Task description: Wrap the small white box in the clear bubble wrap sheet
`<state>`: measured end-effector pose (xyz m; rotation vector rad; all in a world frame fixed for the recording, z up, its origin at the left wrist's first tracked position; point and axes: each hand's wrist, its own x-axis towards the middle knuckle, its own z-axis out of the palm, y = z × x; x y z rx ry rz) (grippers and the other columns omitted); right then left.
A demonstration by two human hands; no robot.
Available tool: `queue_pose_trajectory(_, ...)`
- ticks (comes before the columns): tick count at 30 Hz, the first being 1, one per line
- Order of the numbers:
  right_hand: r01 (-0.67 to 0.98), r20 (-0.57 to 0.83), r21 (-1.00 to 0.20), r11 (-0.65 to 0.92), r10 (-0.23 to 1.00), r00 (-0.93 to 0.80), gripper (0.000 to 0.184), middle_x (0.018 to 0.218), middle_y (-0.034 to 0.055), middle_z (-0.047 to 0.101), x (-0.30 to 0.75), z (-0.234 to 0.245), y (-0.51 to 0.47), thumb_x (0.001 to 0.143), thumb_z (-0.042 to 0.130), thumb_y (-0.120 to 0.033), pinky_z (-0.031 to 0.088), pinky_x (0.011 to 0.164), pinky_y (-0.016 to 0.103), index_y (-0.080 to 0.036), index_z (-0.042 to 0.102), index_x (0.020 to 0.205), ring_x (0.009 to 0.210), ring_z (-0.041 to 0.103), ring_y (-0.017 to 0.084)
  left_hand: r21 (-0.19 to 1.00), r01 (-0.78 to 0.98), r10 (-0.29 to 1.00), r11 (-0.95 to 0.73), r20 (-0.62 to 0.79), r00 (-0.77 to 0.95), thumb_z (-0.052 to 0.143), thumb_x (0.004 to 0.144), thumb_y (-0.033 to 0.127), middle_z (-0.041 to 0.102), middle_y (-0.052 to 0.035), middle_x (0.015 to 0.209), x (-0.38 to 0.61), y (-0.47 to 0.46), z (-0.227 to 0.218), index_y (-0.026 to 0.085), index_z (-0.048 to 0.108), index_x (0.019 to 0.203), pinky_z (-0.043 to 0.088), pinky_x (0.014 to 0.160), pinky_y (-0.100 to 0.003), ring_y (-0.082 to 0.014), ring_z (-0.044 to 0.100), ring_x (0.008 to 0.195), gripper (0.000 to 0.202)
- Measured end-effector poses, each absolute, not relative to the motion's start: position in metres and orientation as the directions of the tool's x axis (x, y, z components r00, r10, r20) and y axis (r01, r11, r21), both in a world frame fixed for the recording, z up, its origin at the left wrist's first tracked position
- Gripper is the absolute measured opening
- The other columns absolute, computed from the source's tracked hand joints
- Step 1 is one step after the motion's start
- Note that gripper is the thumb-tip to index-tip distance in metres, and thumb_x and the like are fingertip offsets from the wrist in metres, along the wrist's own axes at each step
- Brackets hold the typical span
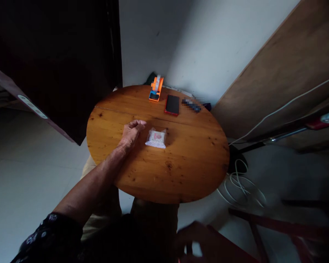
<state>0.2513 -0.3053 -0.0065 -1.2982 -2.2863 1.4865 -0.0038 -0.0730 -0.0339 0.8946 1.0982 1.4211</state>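
Packet (157, 138) is seen lying flat near the middle of the desk (194, 160), apart from both hands. The left grip (131, 132) is held just beside it, fingers loosely curled; no object is seen in it, but whether the fingertips are fully closed cannot be told. The right grip (197, 235) is blurred and shadowed below the desk's near edge, so its state cannot be told. If only the loose wrapper were pinched, it could tear or slip; if pushed far, the packet could be slid against the phone (172, 105) or tape dispenser (154, 95).
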Motion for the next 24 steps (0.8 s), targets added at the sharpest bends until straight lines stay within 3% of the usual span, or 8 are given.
queue_pose_trajectory(2,0.591,-0.175,-0.776,0.219,0.825,-0.537,0.02,0.092,0.0039,0.075,0.251,0.012,-0.282,0.094,0.059,-0.033,0.057,0.073,0.028,-0.023,0.074,0.102,0.085,0.071,0.017,0.957,-0.291,0.993,0.004,-0.039,-0.113,0.066,0.066,0.018,0.061,0.0011,0.067,-0.004,-0.075,-0.034,0.016,0.07,0.075,0.036,0.054,-0.022,-0.0082,0.044,0.056,0.01)
queue_pose_trajectory(4,0.604,0.111,-0.711,0.36,0.906,-0.409,0.017,0.098,0.0043,0.075,0.248,0.027,-0.243,0.092,0.06,-0.026,0.057,0.08,0.03,-0.024,0.074,0.103,0.092,0.071,0.017,0.958,-0.288,0.998,0.012,-0.03,-0.061,0.068,0.064,0.018,0.063,0.0007,0.069,-0.004,-0.077,-0.033,0.015,0.071,0.077,0.04,0.058,-0.022,-0.0086,0.048,0.058,0.013)
queue_pose_trajectory(6,0.603,0.379,-0.604,0.521,0.853,-0.358,0.016,0.104,0.0049,0.073,0.241,0.033,-0.197,0.091,0.06,-0.021,0.055,0.09,0.034,-0.024,0.074,0.098,0.098,0.069,0.018,0.954,-0.299,1.0,0.028,-0.025,0.013,0.07,0.063,0.018,0.067,-0.0006,0.075,-0.004,-0.079,-0.033,0.015,0.072,0.082,0.046,0.066,-0.024,-0.0104,0.056,0.065,0.019)
queue_pose_trajectory(8,0.596,0.479,-0.513,0.618,0.782,-0.399,0.019,0.111,0.0058,0.072,0.232,0.031,-0.155,0.091,0.059,-0.018,0.054,0.096,0.038,-0.024,0.074,0.099,0.105,0.067,0.019,0.944,-0.326,0.996,0.053,-0.027,0.085,0.072,0.062,0.019,0.071,-0.0026,0.084,-0.005,-0.08,-0.035,0.015,0.072,0.09,0.049,0.077,-0.027,-0.0136,0.063,0.075,0.028)
queue_pose_trajectory(10,0.578,0.516,-0.444,0.685,0.723,-0.46,0.021,0.115,0.0073,0.07,0.224,0.025,-0.123,0.09,0.058,-0.016,0.053,0.098,0.041,-0.023,0.074,0.101,0.11,0.065,0.021,0.934,-0.351,0.991,0.073,-0.029,0.128,0.074,0.061,0.02,0.072,-0.0048,0.093,-0.005,-0.08,-0.036,0.015,0.07,0.096,0.05,0.084,-0.031,-0.017,0.066,0.085,0.035)
queue_pose_trajectory(14,0.569,0.443,-0.362,0.738,0.673,-0.592,0.024,0.123,0.0089,0.067,0.215,0.015,-0.091,0.086,0.059,-0.013,0.052,0.1,0.044,-0.023,0.074,0.101,0.114,0.063,0.022,0.937,-0.339,0.987,0.08,-0.028,0.156,0.075,0.062,0.021,0.072,-0.0066,0.1,-0.005,-0.079,-0.037,0.017,0.068,0.102,0.05,0.09,-0.034,-0.0189,0.066,0.093,0.041)
queue_pose_trajectory(19,0.586,0.355,-0.281,0.76,0.649,-0.673,0.023,0.122,0.0065,0.068,0.208,0.016,-0.08,0.083,0.062,-0.011,0.05,0.099,0.047,-0.026,0.077,0.092,0.11,0.064,0.023,0.955,-0.291,0.977,0.063,0.001,0.213,0.074,0.065,0.022,0.07,-0.0063,0.099,-0.004,-0.08,-0.034,0.016,0.065,0.108,0.05,0.078,-0.029,-0.0152,0.065,0.083,0.044)
queue_pose_trajectory(24,0.589,0.35,-0.286,0.756,0.655,-0.67,0.019,0.12,0.0054,0.069,0.201,0.017,-0.075,0.085,0.062,-0.013,0.05,0.096,0.044,-0.026,0.077,0.088,0.108,0.065,0.023,0.968,-0.247,0.969,0.053,0.01,0.248,0.074,0.066,0.022,0.069,-0.0061,0.1,-0.003,-0.081,-0.034,0.016,0.062,0.113,0.048,0.068,-0.024,-0.0129,0.063,0.077,0.048)
